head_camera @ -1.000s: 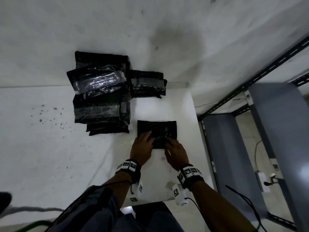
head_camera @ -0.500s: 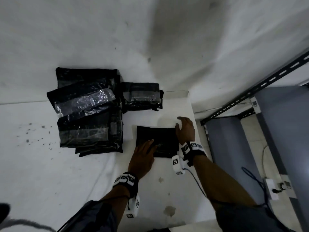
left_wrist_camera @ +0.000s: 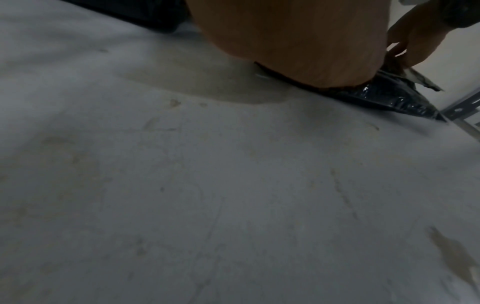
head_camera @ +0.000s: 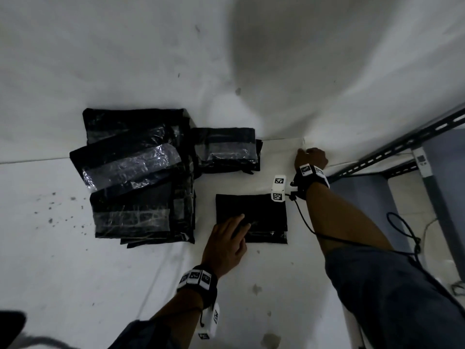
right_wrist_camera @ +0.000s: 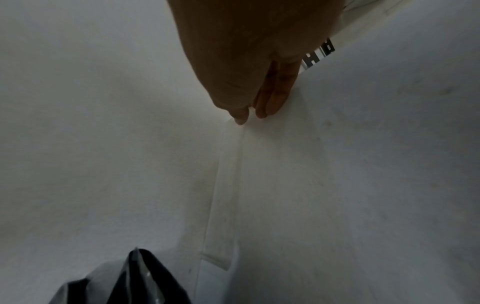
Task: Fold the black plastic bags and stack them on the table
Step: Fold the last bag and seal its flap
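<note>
A folded black plastic bag (head_camera: 261,212) lies flat on the white table (head_camera: 75,260), right of centre. My left hand (head_camera: 227,241) rests on its near left part with straight fingers; in the left wrist view my palm (left_wrist_camera: 291,41) covers the bag (left_wrist_camera: 384,96). My right hand (head_camera: 310,158) is away from the bag, at the table's far right corner by the wall. In the right wrist view its straight fingertips (right_wrist_camera: 262,111) touch the end of a pale strip (right_wrist_camera: 226,195). A small stack of folded bags (head_camera: 226,149) sits behind, and a large pile of unfolded bags (head_camera: 141,177) lies to the left.
A white wall (head_camera: 226,59) rises directly behind the table. A slotted metal rack (head_camera: 407,144) and grey panels stand off the table's right edge, with a black cable (head_camera: 402,233) hanging there. Dark specks mark the table's left part.
My right hand has left the folded bag and moved to the far right corner of the table. My left hand stays on the bag.
</note>
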